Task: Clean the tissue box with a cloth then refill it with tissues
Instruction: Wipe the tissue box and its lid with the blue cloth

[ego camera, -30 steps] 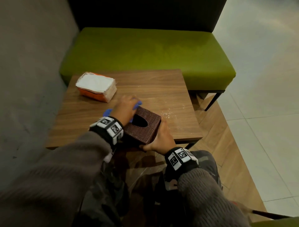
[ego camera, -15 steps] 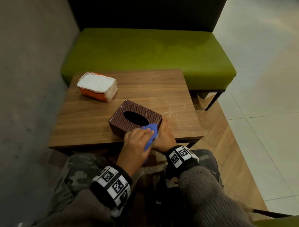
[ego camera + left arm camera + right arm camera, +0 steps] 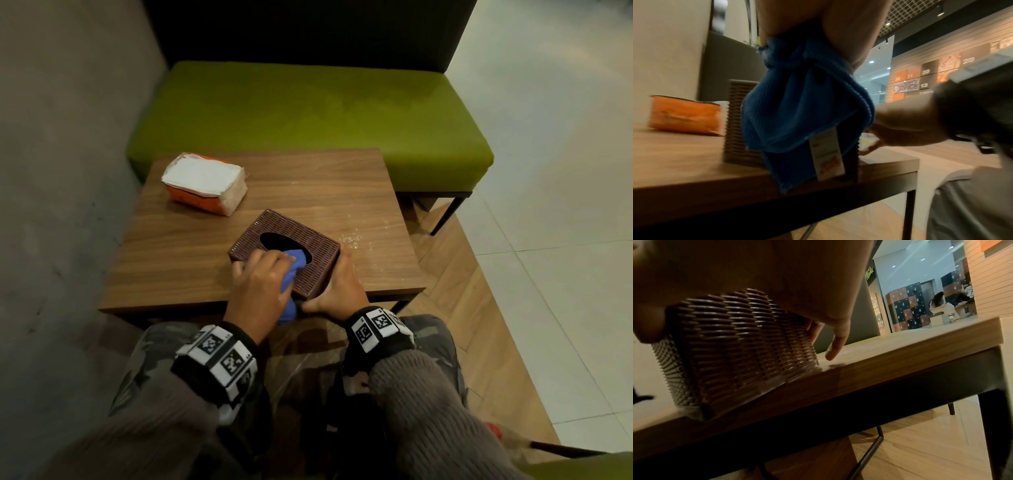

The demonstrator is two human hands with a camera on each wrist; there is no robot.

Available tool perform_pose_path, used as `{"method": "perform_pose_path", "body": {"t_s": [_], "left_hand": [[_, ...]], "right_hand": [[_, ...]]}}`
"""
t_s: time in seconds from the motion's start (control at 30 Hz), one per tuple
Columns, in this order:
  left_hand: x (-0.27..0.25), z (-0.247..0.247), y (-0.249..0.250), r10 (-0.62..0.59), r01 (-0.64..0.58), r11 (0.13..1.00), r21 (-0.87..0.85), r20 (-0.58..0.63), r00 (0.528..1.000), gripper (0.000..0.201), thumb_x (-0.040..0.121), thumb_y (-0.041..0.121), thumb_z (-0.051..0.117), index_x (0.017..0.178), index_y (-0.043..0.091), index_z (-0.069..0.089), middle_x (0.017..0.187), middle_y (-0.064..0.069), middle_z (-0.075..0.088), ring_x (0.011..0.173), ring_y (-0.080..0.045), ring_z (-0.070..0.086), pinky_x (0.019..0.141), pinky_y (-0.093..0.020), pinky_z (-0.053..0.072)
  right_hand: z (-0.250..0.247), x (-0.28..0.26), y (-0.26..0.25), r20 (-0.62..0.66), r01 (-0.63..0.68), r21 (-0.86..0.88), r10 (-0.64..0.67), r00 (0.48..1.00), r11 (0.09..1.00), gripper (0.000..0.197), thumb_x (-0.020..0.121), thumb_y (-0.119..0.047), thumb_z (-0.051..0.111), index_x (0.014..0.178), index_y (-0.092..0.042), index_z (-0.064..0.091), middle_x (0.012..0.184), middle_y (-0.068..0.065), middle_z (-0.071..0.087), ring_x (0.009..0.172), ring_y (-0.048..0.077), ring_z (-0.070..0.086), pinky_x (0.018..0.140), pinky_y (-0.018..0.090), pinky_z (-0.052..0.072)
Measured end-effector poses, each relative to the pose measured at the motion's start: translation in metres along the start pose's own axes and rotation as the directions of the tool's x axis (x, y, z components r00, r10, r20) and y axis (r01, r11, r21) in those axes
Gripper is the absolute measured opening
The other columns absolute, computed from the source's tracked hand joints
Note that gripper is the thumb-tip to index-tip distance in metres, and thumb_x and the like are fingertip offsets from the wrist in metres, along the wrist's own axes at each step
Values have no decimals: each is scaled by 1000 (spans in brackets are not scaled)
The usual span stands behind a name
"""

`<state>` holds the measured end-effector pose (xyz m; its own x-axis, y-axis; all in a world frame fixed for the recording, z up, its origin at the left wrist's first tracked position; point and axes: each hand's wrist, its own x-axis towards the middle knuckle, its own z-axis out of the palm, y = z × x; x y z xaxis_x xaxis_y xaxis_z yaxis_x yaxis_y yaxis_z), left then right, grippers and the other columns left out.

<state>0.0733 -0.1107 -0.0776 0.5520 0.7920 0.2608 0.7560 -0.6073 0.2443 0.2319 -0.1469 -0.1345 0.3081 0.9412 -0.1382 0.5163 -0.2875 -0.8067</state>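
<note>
A brown woven tissue box [image 3: 301,240] with an oval opening stands near the front edge of the wooden table [image 3: 191,253]. My left hand [image 3: 265,274] grips a bunched blue cloth [image 3: 295,263] and presses it on the box's top, at the near rim of the opening. The cloth [image 3: 803,105] hangs down the box's near side with a white label. My right hand [image 3: 339,286] holds the box's near right corner, thumb along the near face and fingers [image 3: 835,344] down the right side [image 3: 740,344]. An orange pack of white tissues [image 3: 205,183] lies at the table's far left.
A green bench [image 3: 308,116] with a dark backrest stands behind the table. A grey wall runs along the left. Pale crumbs or dust [image 3: 356,236] speckle the table right of the box. Tiled floor lies to the right.
My left hand carried the cloth from the box's far left side, round to its near right corner, and now up onto the top. The right hand stayed on the box.
</note>
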Motion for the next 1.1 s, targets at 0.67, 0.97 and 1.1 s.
{"method": "perform_pose_path", "body": {"t_s": [0.67, 0.97, 1.1], "left_hand": [[54, -39, -47, 44, -104, 988, 111, 446, 894, 20, 93, 37, 49, 108, 35, 63, 109, 6, 56, 110, -18, 42, 84, -38, 31], [40, -17, 16, -156, 131, 984, 117, 247, 956, 17, 89, 26, 52, 92, 12, 61, 93, -8, 61, 91, -27, 58, 73, -37, 45], [50, -13, 10, -204, 219, 976, 1, 369, 907, 21, 88, 28, 53, 90, 9, 61, 92, -10, 64, 86, -27, 59, 69, -36, 47]], "right_hand": [[-45, 27, -17, 307, 26, -59, -7, 952, 998, 123, 51, -12, 95, 147, -14, 18, 141, 2, 40, 130, 16, 39, 110, 30, 34], [-2, -35, -42, -9, 85, -343, -93, 996, 936, 103, 76, -39, 74, 154, -16, 11, 163, 3, -2, 150, 23, -3, 120, 47, 11], [-5, -36, -48, 123, 39, -407, 12, 992, 913, 123, 71, -60, 72, 155, -18, -7, 161, -4, -21, 149, 20, -17, 117, 56, 3]]}}
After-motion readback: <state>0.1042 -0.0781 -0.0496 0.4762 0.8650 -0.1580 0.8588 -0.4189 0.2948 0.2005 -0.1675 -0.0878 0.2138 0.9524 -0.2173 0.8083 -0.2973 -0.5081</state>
